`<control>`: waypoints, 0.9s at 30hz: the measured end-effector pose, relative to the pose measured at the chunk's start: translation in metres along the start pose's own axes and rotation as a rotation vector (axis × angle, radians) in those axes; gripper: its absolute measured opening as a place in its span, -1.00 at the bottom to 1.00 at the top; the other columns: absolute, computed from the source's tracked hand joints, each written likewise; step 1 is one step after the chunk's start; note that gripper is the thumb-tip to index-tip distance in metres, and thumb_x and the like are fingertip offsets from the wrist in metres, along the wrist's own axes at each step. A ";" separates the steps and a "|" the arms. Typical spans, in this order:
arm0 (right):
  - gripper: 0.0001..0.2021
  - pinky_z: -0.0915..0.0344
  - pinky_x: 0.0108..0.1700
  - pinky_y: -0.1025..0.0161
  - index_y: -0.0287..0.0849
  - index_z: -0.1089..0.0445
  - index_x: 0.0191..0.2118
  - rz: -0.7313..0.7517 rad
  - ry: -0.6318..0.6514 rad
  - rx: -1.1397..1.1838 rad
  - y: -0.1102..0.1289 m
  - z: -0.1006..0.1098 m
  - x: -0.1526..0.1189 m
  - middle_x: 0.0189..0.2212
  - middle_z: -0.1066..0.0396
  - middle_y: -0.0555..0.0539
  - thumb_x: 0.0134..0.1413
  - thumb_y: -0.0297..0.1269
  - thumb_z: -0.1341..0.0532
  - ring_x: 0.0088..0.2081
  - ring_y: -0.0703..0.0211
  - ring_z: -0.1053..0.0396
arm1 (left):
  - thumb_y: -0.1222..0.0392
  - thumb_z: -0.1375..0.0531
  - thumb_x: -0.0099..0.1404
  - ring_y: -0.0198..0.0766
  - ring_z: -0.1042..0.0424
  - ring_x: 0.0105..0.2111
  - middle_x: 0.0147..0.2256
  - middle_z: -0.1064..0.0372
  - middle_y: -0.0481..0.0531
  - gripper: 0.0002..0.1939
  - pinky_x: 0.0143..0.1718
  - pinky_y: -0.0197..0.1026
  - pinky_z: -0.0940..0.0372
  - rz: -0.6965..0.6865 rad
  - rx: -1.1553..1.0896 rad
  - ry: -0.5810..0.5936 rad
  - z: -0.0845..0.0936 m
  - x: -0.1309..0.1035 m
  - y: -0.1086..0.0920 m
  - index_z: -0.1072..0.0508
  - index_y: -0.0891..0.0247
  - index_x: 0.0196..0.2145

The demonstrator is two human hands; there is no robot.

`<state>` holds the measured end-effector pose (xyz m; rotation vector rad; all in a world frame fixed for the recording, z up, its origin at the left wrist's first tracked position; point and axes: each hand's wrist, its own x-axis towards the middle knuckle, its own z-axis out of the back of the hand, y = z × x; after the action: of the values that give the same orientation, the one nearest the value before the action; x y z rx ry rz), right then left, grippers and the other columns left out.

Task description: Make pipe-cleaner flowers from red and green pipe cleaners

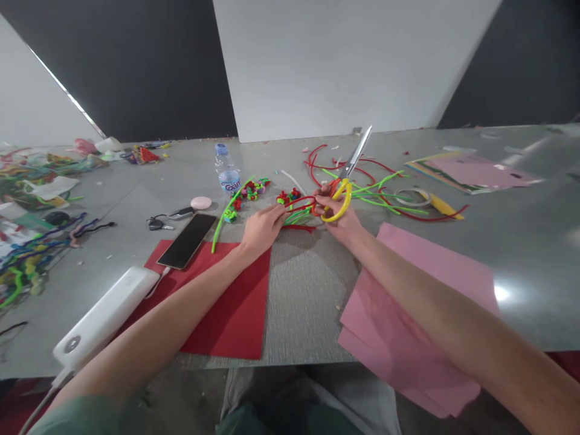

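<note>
Handling red stems (299,202) seemed, to me, the step: left hand (263,228) pinched them, right hand (341,222) gripped them plus scissors (347,173); any snip would've needed the blades (361,147) turned.

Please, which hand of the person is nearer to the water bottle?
Left. The left hand is on the near side of the water bottle, slightly right of it; the right hand, holding the scissors, is farther to the right.
</note>
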<state>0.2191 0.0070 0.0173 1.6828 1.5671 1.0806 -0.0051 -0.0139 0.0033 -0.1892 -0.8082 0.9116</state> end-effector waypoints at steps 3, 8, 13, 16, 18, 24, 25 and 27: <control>-0.55 -0.25 -0.50 0.37 -0.03 -0.39 -0.28 0.027 0.027 -0.053 0.001 -0.001 -0.001 -0.32 -0.50 0.09 -0.27 -0.26 -0.62 -0.32 0.29 -0.46 | 0.08 -0.11 0.61 -0.18 -0.42 -0.35 -0.31 -0.50 0.07 -0.69 -0.33 -0.22 -0.12 0.021 0.050 -0.008 0.000 -0.001 0.002 -0.51 0.19 -0.29; -0.52 -0.24 -0.50 0.39 -0.04 -0.42 -0.28 0.049 0.050 -0.064 0.004 -0.003 -0.001 -0.33 -0.48 0.08 -0.29 -0.23 -0.66 -0.28 0.27 -0.47 | 0.05 -0.13 0.60 -0.16 -0.46 -0.33 -0.31 -0.55 0.08 -0.68 -0.32 -0.22 -0.15 0.013 0.057 -0.009 0.000 -0.001 0.005 -0.56 0.18 -0.27; -0.50 -0.27 -0.48 0.35 -0.03 -0.39 -0.25 0.038 0.031 -0.058 0.002 0.001 0.000 -0.33 -0.49 0.09 -0.26 -0.20 -0.66 -0.35 0.29 -0.45 | 0.08 -0.16 0.58 -0.17 -0.45 -0.36 -0.28 -0.59 0.07 -0.73 -0.34 -0.21 -0.08 0.037 0.045 0.007 0.000 -0.002 0.002 -0.60 0.15 -0.25; -0.50 -0.31 -0.45 0.34 -0.04 -0.40 -0.26 0.055 -0.006 -0.091 -0.001 0.004 0.003 -0.30 -0.51 0.07 -0.28 -0.17 -0.66 -0.35 0.28 -0.44 | 0.09 -0.18 0.56 -0.20 -0.38 -0.43 -0.38 -0.52 0.03 -0.74 -0.36 -0.21 -0.04 0.073 -0.003 -0.005 0.001 -0.001 0.003 -0.58 0.17 -0.28; -0.50 -0.33 -0.43 0.32 -0.04 -0.41 -0.26 0.074 -0.027 -0.154 -0.002 0.008 0.008 -0.30 -0.53 0.05 -0.27 -0.11 -0.65 -0.36 0.27 -0.44 | 0.08 -0.16 0.56 -0.24 -0.31 -0.46 -0.46 -0.41 -0.01 -0.70 -0.37 -0.21 -0.04 0.100 -0.080 -0.046 0.004 0.000 0.004 -0.52 0.19 -0.33; -0.60 -0.32 -0.37 0.20 -0.02 -0.42 -0.30 0.262 -0.156 -0.780 0.007 0.036 0.024 -0.49 -0.36 0.08 -0.05 0.08 -0.53 -0.46 0.19 -0.28 | -0.01 -0.17 0.53 -0.29 -0.11 -0.47 -0.51 -0.12 -0.09 -0.62 -0.39 -0.19 -0.02 0.212 -0.342 -0.256 0.010 0.007 0.011 -0.34 0.18 -0.44; -0.62 -0.38 -0.27 0.14 -0.02 -0.41 -0.30 0.328 -0.170 -0.949 0.009 0.040 0.024 -0.45 -0.40 0.04 -0.02 0.07 -0.52 -0.40 0.12 -0.35 | -0.05 -0.18 0.53 -0.28 -0.10 -0.47 -0.51 -0.10 -0.09 -0.60 -0.41 -0.19 -0.02 0.242 -0.368 -0.296 0.010 0.008 0.013 -0.33 0.18 -0.44; -0.68 -0.45 -0.07 0.02 -0.03 -0.43 -0.25 0.419 -0.138 -1.244 0.012 0.042 0.023 -0.29 -0.52 -0.08 0.07 0.02 -0.47 -0.21 -0.06 -0.48 | -0.16 -0.15 0.54 -0.27 -0.08 -0.47 -0.50 -0.09 -0.08 -0.56 -0.43 -0.19 -0.01 0.293 -0.426 -0.343 0.009 0.009 0.018 -0.33 0.16 -0.41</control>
<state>0.2607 0.0327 0.0104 1.1076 0.2092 1.6004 -0.0194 0.0027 0.0062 -0.5441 -1.3162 1.0533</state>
